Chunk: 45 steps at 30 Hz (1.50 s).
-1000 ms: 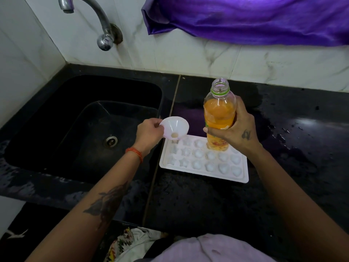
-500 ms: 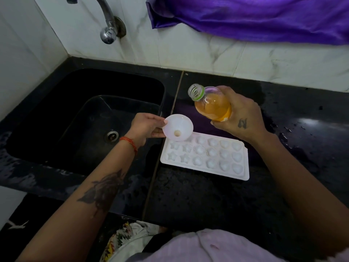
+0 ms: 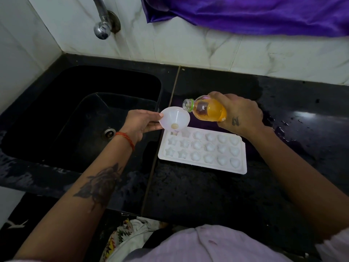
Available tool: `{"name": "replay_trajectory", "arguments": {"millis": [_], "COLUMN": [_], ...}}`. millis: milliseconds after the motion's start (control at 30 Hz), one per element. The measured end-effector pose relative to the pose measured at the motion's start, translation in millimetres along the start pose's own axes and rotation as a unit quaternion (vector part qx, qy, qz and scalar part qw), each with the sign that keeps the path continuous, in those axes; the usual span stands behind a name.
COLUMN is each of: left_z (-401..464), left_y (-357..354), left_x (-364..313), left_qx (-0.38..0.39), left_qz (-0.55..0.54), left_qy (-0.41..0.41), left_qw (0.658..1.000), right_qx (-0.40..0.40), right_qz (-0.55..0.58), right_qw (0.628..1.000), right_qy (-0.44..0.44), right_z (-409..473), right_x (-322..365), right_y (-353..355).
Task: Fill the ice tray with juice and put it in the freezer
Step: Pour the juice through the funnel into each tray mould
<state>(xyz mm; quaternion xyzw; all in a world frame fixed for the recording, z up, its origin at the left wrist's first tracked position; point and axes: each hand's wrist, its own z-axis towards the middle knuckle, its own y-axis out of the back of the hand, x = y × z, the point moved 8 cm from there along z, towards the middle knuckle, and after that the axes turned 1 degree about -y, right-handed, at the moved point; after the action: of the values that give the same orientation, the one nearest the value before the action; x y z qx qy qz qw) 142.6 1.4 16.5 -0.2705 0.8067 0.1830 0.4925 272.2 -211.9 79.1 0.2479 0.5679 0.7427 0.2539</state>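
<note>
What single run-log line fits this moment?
left hand: holds funnel | right hand: tilts juice bottle | ice tray: unfilled

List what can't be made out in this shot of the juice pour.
- Tap: spout cut off by the top edge of the head view.
- Juice bottle: rear half hidden under the right hand.
- Ice tray: far-left cell covered by the funnel that the left hand holds.
- Any stream of juice: not discernible.

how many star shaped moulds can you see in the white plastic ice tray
5 in the white plastic ice tray, all at its left end: two in the near row, two in the middle row, one in the far row. The white plastic funnel may hide a sixth.
</note>
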Motion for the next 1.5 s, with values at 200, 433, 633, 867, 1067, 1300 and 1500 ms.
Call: {"name": "replay_trajectory", "arguments": {"millis": [200,433,633,867,1067,1300,1500], "left_z": [1.1,1.9,1.5,1.1,0.0,0.1,-2.4], "left_y": [0.9,2.8,2.7,2.6,3.1,5.8,3.1], "left_x": [-1.1,-1.9,-3.9,-4.9,-5.9,-8.0,-15.6], "left_qx": [-0.001,-0.001,-0.001,-0.002,-0.003,-0.004,0.007], "left_qz": [0.008,0.005,0.006,0.014,0.015,0.011,0.005], "left_qy": [-0.002,0.002,-0.003,0.003,0.000,-0.007,-0.024], "left_qw": [1.000,1.000,1.000,1.000,1.000,1.000,1.000], "right_qx": [0.002,0.005,0.005,0.002,0.006,0.010,0.022], "right_qz": [-0.031,-0.058,-0.072,-0.078,-0.075,-0.062,0.015], "right_qw": [0.999,0.998,0.997,0.997,0.997,0.998,0.999], "right_qy": [0.007,0.016,0.024,0.022,0.021,0.015,-0.034], "right_z": [1.8,2.6,2.9,5.7,6.7,5.0,-0.7], "right_x": [1.5,6.4,10.6,12.1,13.2,13.4,5.6], "right_y": [-1.7,0.2,4.1,4.7,3.3,1.9,5.8]}}
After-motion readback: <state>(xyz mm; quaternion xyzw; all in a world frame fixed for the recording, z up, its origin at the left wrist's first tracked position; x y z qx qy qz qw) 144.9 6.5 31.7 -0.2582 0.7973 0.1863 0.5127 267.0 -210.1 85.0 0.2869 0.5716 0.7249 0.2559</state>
